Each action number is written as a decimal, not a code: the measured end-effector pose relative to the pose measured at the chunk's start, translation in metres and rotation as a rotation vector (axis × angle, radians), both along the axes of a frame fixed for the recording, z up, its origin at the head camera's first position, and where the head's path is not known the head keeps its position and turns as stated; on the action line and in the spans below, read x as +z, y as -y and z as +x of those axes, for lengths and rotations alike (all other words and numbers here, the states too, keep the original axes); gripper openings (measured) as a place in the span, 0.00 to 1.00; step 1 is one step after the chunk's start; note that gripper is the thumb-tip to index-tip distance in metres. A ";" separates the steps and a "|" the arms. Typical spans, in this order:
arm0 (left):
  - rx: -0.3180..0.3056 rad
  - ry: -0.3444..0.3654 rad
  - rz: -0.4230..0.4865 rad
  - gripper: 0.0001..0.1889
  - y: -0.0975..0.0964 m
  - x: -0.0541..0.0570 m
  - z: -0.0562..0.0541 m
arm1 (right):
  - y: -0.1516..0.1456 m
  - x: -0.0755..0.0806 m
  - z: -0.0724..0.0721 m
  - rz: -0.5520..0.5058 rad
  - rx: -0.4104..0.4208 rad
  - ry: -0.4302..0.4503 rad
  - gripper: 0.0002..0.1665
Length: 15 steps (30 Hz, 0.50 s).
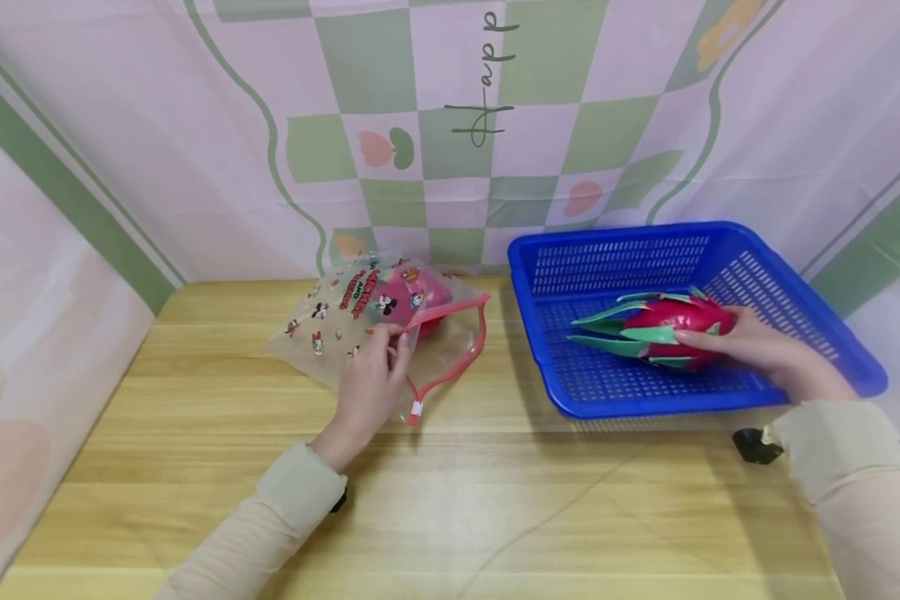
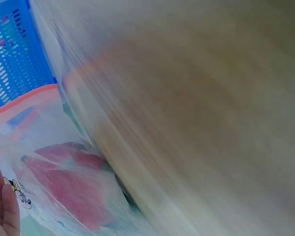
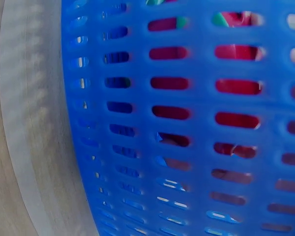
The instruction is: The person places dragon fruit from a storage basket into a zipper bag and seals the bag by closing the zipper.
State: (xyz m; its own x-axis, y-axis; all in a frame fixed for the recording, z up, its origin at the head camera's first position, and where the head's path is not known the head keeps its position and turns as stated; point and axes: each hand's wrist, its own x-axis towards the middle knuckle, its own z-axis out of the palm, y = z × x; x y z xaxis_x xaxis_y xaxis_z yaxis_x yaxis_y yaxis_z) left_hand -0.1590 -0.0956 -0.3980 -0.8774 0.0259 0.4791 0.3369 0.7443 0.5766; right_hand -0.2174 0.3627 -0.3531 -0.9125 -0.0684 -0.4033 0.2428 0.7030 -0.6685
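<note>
Right sleeve [image 1: 858, 492] nearest. My right hand [image 1: 757, 346] grips fruit [image 1: 671, 329] in basket [image 1: 615, 268], left hand [image 1: 370, 379] pinches bag [image 1: 356, 308]; likely bagging, I'd lift next.

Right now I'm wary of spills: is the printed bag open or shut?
Open: the bag gapes, its red edges apart beside the left hand.

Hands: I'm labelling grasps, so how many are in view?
2. The left hand holds the printed bag near its opening; the right hand holds the dragon fruit in the blue basket. None seem hidden.
</note>
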 end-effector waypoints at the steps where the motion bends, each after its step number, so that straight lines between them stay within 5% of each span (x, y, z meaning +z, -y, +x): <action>1: 0.000 0.000 -0.001 0.09 0.000 0.000 0.000 | -0.001 0.000 0.000 0.000 0.012 -0.003 0.60; 15: 0.006 -0.003 -0.004 0.09 0.000 0.001 0.001 | 0.000 -0.003 -0.002 -0.035 0.039 -0.005 0.59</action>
